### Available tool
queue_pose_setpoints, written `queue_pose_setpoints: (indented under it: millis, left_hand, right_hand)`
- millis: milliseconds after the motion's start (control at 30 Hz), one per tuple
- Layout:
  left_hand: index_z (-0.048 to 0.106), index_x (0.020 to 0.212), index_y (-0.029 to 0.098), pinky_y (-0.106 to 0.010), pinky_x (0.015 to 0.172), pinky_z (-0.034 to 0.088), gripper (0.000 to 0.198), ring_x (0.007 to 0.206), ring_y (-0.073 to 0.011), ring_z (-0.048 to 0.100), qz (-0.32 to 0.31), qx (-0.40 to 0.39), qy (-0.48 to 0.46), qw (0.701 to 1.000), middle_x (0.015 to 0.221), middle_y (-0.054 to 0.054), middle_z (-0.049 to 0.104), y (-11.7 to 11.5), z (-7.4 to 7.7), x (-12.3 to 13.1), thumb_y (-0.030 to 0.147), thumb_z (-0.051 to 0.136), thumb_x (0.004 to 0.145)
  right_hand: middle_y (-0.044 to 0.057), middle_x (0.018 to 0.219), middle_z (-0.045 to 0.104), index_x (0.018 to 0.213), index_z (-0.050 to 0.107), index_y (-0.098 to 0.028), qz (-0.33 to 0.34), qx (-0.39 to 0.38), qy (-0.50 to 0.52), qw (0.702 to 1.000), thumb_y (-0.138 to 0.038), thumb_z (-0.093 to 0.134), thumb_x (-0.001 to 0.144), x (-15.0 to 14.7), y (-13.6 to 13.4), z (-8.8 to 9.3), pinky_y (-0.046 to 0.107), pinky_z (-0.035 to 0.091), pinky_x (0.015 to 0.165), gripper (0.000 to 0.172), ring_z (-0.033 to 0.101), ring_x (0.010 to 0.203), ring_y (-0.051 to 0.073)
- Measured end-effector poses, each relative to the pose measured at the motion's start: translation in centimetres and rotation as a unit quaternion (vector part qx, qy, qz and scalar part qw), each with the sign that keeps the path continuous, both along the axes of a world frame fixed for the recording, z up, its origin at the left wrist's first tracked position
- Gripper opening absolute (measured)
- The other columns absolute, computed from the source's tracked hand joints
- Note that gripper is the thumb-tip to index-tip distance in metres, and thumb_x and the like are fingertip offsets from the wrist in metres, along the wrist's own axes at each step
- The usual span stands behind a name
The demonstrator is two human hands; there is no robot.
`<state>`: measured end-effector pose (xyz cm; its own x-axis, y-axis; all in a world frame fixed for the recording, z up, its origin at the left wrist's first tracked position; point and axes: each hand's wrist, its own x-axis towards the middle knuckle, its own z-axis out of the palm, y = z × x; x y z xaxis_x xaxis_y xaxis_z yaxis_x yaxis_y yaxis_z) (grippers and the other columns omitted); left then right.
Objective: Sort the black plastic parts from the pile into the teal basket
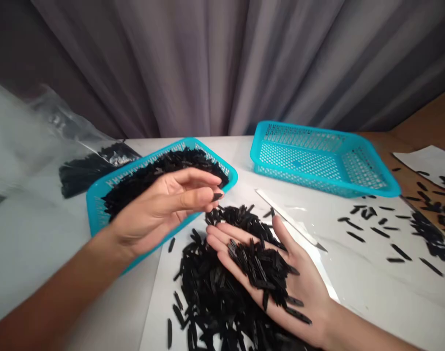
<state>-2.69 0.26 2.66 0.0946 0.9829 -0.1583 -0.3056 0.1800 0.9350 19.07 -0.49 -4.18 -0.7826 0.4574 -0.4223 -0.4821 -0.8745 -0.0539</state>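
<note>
My left hand (167,207) is closed in a pinch, with one small black strip (217,197) between thumb and fingertips, in front of a blue basket (230,171) filled with black strips. Palm up and fingers stretched out, my right hand (277,263) carries a small heap of black strips (261,265). Below it a large pile of the same short, flat, pointed strips (215,292) covers a white sheet (152,317). What the strips are made of I cannot tell.
A second blue basket (317,187) stands at the back right. A knife with a white handle (288,217) lies between it and my right hand. Loose strips (379,231) are scattered at the right. A clear plastic bag (72,131) of black strips lies at the left. A grey curtain (208,68) hangs behind.
</note>
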Motion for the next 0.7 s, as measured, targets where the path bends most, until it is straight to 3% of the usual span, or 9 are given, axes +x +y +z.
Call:
queue_pose_setpoints:
  millis: [67, 167, 267, 567, 700]
  left_hand:
    - [0.078, 0.078, 0.019, -0.009, 0.069, 0.057, 0.022, 0.069, -0.0055, 0.068, 0.043, -0.043, -0.132, 0.989, 0.079, 0.000, 0.073, 0.1, -0.3, 0.4, 0.030, 0.092, 0.064]
    - [0.077, 0.074, 0.016, -0.008, 0.069, 0.057, 0.022, 0.070, -0.0058, 0.068, 0.071, -0.045, -0.207, 0.975, 0.078, -0.002, 0.072, -0.3, -0.5, 1.3, 0.030, 0.091, 0.065]
    - [0.077, 0.075, 0.014, -0.009, 0.069, 0.058, 0.023, 0.070, -0.0062, 0.068, 0.097, -0.050, -0.240, 0.965, 0.079, -0.003, 0.072, -0.9, -0.4, 2.1, 0.029, 0.091, 0.066]
    - [0.076, 0.072, 0.013, -0.010, 0.066, 0.060, 0.026, 0.069, -0.0090, 0.070, 0.165, -0.072, -0.298, 0.937, 0.079, -0.006, 0.073, -1.5, 0.4, 2.7, 0.022, 0.095, 0.057]
    - [0.073, 0.073, 0.011, -0.012, 0.068, 0.061, 0.012, 0.071, -0.0096, 0.069, 0.190, -0.074, -0.291, 0.935, 0.080, -0.007, 0.071, -1.4, 0.5, 2.8, 0.018, 0.083, 0.076]
  right_hand:
    - [0.022, 0.137, 0.061, 0.131, 0.063, -0.001, 0.008, 0.015, -0.003, 1.000, -0.066, 0.041, 0.094, 0.0, 0.0, -0.1, 0.035, 0.036, 0.117, 0.078, 0.050, 0.137, 0.026]
    - [0.019, 0.141, 0.059, 0.138, 0.059, -0.009, 0.002, 0.055, -0.034, 0.998, -0.061, 0.046, 0.096, 0.1, 0.3, -0.6, 0.039, 0.040, 0.115, 0.068, 0.050, 0.137, 0.026]
    - [0.018, 0.145, 0.056, 0.143, 0.054, -0.015, -0.003, 0.090, -0.047, 0.995, -0.051, 0.052, 0.097, 0.3, 0.5, -0.9, 0.042, 0.042, 0.114, 0.059, 0.052, 0.136, 0.027]
    - [0.018, 0.147, 0.054, 0.144, 0.052, -0.012, 0.017, 0.098, -0.048, 0.994, -0.044, 0.052, 0.098, 0.7, 0.7, -1.3, 0.043, 0.041, 0.114, 0.057, 0.048, 0.139, 0.028]
    - [0.018, 0.142, 0.059, 0.138, 0.059, -0.009, 0.001, 0.104, -0.056, 0.993, -0.038, 0.050, 0.098, 0.3, 0.4, -1.5, 0.042, 0.039, 0.116, 0.050, 0.048, 0.140, 0.026]
